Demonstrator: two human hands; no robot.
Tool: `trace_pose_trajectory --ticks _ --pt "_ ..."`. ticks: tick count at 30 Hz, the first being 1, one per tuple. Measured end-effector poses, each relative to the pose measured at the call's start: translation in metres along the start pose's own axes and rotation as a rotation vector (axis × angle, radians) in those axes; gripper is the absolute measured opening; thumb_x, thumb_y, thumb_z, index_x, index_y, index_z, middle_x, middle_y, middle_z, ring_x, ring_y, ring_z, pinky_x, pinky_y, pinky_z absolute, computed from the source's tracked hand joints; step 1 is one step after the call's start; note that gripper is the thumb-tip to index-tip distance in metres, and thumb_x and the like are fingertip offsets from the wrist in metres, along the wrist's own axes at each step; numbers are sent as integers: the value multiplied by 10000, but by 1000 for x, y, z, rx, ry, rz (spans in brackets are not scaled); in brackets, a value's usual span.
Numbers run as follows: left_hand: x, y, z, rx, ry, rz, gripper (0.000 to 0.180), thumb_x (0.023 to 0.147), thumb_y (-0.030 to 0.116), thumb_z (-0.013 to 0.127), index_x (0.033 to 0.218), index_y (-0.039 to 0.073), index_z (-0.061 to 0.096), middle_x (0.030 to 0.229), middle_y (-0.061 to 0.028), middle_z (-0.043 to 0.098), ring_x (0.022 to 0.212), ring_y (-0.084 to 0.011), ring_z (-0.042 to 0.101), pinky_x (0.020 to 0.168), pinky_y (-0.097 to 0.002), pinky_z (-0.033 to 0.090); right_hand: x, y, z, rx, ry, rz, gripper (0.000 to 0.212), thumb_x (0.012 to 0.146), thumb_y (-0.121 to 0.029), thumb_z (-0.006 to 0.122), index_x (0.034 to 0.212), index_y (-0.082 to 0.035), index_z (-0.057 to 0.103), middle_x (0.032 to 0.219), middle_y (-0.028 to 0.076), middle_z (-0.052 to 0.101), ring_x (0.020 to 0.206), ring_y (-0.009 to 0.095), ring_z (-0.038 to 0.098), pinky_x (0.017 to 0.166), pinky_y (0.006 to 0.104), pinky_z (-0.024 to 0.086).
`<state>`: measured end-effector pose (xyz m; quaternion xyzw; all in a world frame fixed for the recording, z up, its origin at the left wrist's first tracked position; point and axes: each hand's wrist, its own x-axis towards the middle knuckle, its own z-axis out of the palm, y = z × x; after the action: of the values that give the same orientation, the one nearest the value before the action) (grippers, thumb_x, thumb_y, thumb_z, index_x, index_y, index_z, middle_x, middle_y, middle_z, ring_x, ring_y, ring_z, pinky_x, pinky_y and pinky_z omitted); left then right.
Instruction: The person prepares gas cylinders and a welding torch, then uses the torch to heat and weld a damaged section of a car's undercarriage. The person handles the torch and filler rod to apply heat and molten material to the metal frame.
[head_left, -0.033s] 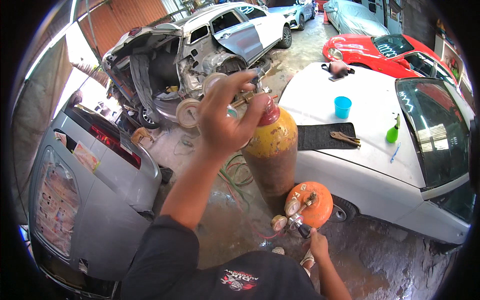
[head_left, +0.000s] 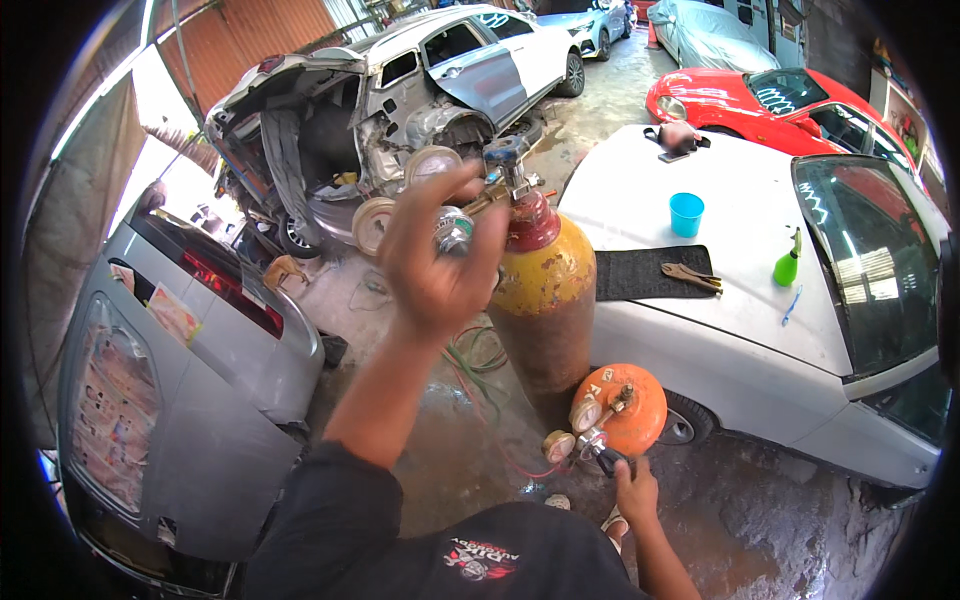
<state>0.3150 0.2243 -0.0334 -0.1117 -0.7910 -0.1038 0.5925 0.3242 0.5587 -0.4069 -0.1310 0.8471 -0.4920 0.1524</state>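
Two grips seen: left hand shifted away from valve atop tall cylinder, so valve left unhandled; digits apart by regulator left of cylinder, contact unclear. Black knob, right of cylinder base, is clamped by right hand.

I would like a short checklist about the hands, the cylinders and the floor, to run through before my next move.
1. Right grip on the black knob: ok, fingers meet it.
2. Left grip touching the regulator: cannot tell; it is open in front of it.
3. Tall cylinder standing: ok.
4. Gauges readable: cannot tell, too small.
5. Hoses off the floor: not ok, they lie in loops.
6. Floor dry: not ok, it looks wet.
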Motion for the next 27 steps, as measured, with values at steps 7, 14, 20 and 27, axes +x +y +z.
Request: trace_pose_trajectory --ticks 7,14,20,27 --pt "-15 25 15 18 -273 -46 372 901 94 767 1254 23 674 1099 -109 763 827 -213 751 823 -339 580 23 1 -24 -79 -221 257 405 1047 -371 623 1044 14 747 833 193 736 807 429 727 767 496 571" --pt "8 5 -6 53 112 123 238 868 130 815 1065 34 721 940 -91 744 814 -236 730 735 -350 580 -8 -45 -30 -442 90 -476 534 963 -369 728 1347 -11 625 943 202 739 893 385 734 801 484 562" --pt "-31 11 12 199 -175 171 173 885 135 791 1017 42 729 932 -87 743 829 -243 733 760 -362 586 24 7 5 321 -194 581 643 1095 -546 521 908 33 730 706 178 700 507 285 632 571 422 502" --pt "7 -11 -2 38 -147 -15 221 897 137 776 1086 33 726 931 -82 738 883 -241 736 829 -348 583 0 -25 -15 -245 95 -431 606 975 -539 687 1113 51 692 819 216 693 873 412 670 823 530 531"
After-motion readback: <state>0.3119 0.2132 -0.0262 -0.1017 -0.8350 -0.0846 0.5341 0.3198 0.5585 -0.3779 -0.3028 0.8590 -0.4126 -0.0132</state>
